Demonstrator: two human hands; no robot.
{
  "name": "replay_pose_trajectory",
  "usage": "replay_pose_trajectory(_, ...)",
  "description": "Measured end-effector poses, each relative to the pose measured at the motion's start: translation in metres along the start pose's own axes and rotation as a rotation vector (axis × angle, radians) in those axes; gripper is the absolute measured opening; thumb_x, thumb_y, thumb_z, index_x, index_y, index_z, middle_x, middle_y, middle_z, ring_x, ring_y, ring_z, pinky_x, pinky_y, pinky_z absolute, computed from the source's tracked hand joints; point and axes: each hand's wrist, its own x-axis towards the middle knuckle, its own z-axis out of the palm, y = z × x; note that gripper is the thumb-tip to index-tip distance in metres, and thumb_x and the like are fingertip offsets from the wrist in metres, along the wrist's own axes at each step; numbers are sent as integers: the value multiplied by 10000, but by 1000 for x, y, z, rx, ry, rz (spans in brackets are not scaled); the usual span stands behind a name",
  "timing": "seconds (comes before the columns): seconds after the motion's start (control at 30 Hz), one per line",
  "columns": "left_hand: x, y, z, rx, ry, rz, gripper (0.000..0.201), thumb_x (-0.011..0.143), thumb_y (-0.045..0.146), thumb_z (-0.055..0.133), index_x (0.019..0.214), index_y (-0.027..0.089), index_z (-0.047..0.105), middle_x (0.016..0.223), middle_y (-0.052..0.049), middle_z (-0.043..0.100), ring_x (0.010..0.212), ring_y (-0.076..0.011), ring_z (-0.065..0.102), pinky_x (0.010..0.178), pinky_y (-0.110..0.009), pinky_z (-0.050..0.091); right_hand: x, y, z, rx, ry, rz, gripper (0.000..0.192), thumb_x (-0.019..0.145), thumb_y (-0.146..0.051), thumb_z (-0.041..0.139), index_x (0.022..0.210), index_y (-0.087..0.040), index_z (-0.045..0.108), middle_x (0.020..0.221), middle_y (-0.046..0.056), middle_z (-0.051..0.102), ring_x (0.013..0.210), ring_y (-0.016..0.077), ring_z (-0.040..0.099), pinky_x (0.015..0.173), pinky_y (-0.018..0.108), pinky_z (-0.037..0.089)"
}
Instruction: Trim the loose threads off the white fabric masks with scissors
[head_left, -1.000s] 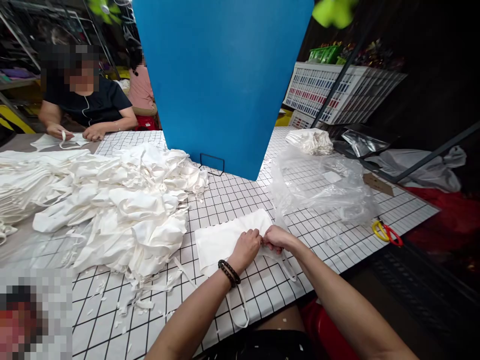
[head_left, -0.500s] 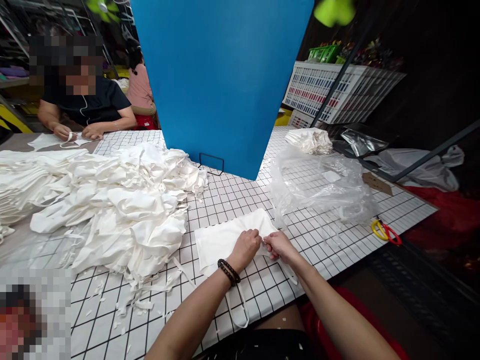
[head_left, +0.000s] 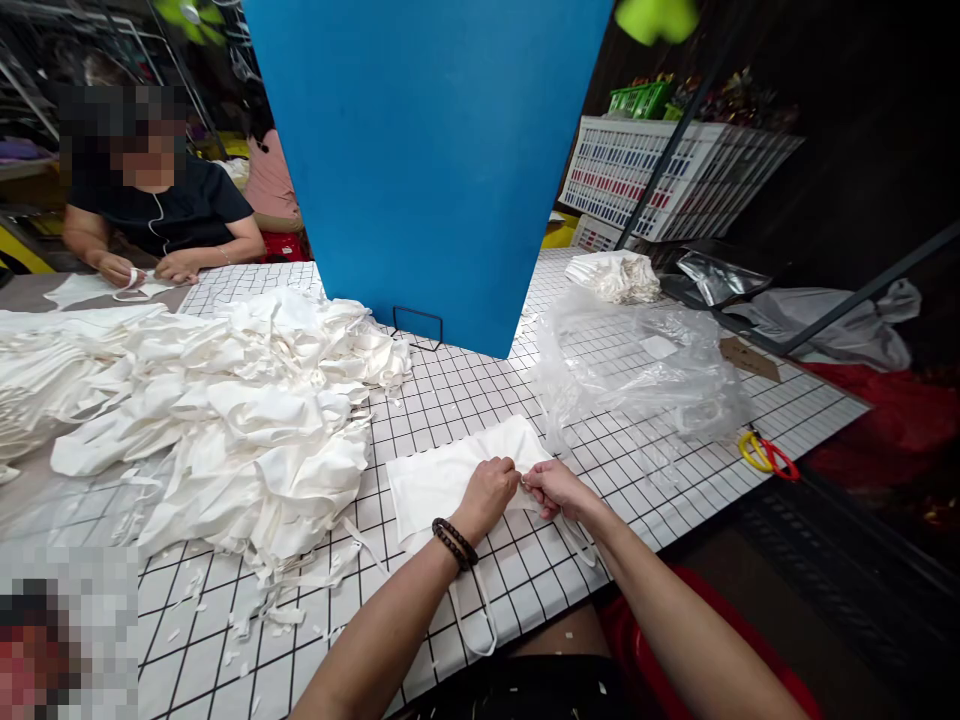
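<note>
A flat white cloth bag (head_left: 442, 475) lies on the grid-patterned table (head_left: 480, 400) just in front of me. My left hand (head_left: 489, 493), with a dark bead bracelet at the wrist, pinches the bag's near right edge. My right hand (head_left: 553, 487) pinches the same edge right beside it, the fingertips of both hands almost touching. The bag's white strap loops (head_left: 480, 615) hang over the table's front edge below my arms.
A big heap of white cloth bags (head_left: 225, 410) fills the left half of the table. A blue board (head_left: 427, 160) stands upright behind. Crumpled clear plastic (head_left: 637, 370) and yellow-red scissors (head_left: 765, 455) lie to the right. A person in black (head_left: 150, 215) works at the far left.
My hands stayed on the bag's edge, with only a small shift of the right hand's fingers. The view has drifted slightly.
</note>
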Motion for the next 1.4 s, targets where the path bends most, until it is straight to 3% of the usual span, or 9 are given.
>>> replay_pose_trajectory(0.3,0,1,1,-27,-1,-2,219,909,128,505,770,163,671,813,-57,620,779,-187,566,722,-316,439,-2,-3,4,50,69,-8,254,950,-339,569,1104,-138,592,1005,51,630,788,152,632,673,309,556)
replay_pose_trajectory(0.53,1,2,-6,-68,-3,-48,203,904,150,508,849,173,702,863,-70,635,822,-200,575,752,-324,455,-17,7,16,72,68,-103,220,1004,-299,433,1036,-125,563,790,6,626,498,72,534,515,229,513)
replay_pose_trajectory(0.7,-4,5,-26,-100,-30,-36,252,830,177,571,1050,190,694,1048,-91,628,970,-233,558,851,-359,459,-50,26,19,-95,27,-233,240,961,-267,411,909,-124,597,784,73,695,470,100,569,504,246,509)
replay_pose_trajectory(0.8,-12,10,-40,-111,-73,6,395,806,244,595,1198,220,634,1198,-90,597,1083,-262,528,936,-398,437,-76,39,7,-298,37,-347,239,885,-297,519,765,-139,652,743,73,707,615,189,653,598,299,527)
replay_pose_trajectory(0.9,-26,18,-49,-103,-96,7,556,884,310,491,1421,183,420,1407,-111,485,1247,-288,447,1053,-459,354,-82,40,-8,-508,186,-482,272,886,-253,476,977,-122,697,1004,139,709,1011,299,632,909,416,467)
replay_pose_trajectory(1.0,-50,19,-50,-8,-107,-110,666,954,373,350,1524,108,128,1554,-136,278,1403,-304,273,1133,-514,227,-64,34,-17,-685,312,-608,451,907,-160,363,1321,-122,538,1419,134,487,1361,267,357,1131,430,230)
replay_pose_trajectory(1.07,-69,13,-49,92,-117,-220,677,967,444,301,1528,115,113,1578,-126,207,1445,-315,175,1150,-542,167,-49,31,-20,-791,324,-664,499,895,-156,392,1387,-174,475,1503,68,390,1418,232,258,1162,428,155)
replay_pose_trajectory(1.23,-103,-13,-56,249,-72,-482,811,922,637,275,1518,94,177,1579,-159,160,1453,-354,111,1147,-564,162,-32,25,-19,-950,439,-655,404,926,-216,377,1277,-158,569,1389,146,523,1300,327,438,1077,564,253)
replay_pose_trajectory(1.4,-104,-16,-63,275,-61,-593,742,936,595,301,1505,121,246,1574,-146,190,1448,-355,143,1143,-575,170,-11,-1,-5,-968,450,-725,441,938,-232,403,1365,-145,474,1476,121,421,1367,254,351,1100,395,286)
